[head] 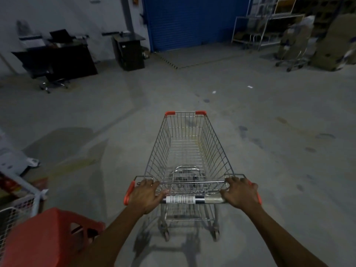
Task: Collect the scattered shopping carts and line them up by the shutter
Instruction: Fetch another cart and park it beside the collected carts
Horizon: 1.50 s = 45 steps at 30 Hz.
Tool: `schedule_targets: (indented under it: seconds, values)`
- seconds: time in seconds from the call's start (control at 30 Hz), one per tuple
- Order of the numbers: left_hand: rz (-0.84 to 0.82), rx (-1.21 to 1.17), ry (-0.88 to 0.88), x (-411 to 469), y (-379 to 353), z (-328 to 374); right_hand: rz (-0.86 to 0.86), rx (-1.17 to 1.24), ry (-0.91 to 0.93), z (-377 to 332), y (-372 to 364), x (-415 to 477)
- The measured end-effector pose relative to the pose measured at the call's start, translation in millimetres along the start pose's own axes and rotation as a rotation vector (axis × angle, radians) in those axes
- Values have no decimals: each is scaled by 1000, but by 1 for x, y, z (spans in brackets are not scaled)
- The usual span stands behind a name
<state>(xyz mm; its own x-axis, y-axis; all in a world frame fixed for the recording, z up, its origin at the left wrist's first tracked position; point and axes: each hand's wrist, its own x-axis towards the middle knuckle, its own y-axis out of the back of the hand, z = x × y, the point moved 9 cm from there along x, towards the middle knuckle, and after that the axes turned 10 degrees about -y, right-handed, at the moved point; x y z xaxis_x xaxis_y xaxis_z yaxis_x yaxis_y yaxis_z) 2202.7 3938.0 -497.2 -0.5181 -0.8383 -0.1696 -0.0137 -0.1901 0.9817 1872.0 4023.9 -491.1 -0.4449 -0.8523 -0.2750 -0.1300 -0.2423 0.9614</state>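
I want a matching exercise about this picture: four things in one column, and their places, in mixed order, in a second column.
Things:
1. shutter
2. stool
3. desk
4. cart

Places:
a. near, bottom left
b. centre, handle held by left hand and right hand
c. far, top centre
d. far, upper left

Pairs: 1-c, 2-a, 3-d, 4-b

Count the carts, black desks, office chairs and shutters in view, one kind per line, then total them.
Carts: 2, the near cart gripped by the left hand and right hand, and the far cart at far right
Black desks: 2, the large desk and the small desk
Office chairs: 1, the office chair
Shutters: 1, the shutter
Total: 6
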Motion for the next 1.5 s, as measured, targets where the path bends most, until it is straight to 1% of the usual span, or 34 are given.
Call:
schedule_targets:
  seconds: [0.3,0.53,0.67,0.77,0.9,1.17,1.37,1.5]
  values:
    - [33,3,23,178,30,-76,8,-15,19,-63,50,181]
    - [66,10,-41,338,79,-135,19,25,-13,-115,91,342]
    - [53,-19,-68,432,99,-167,-8,46,-52,-136,117,425]
    - [13,5,-91,497,115,-183,-23,45,-72,-150,134,483]
    - [13,25,-123,581,132,-202,6,46,-91,-167,156,557]
    - [44,21,-159,782,161,-223,48,90,-121,-169,203,749]
    - [33,1,-160,939,190,-224,14,127,-123,-160,245,898]
    - [19,-10,-148,1035,209,-222,12,94,-122,-157,273,985]
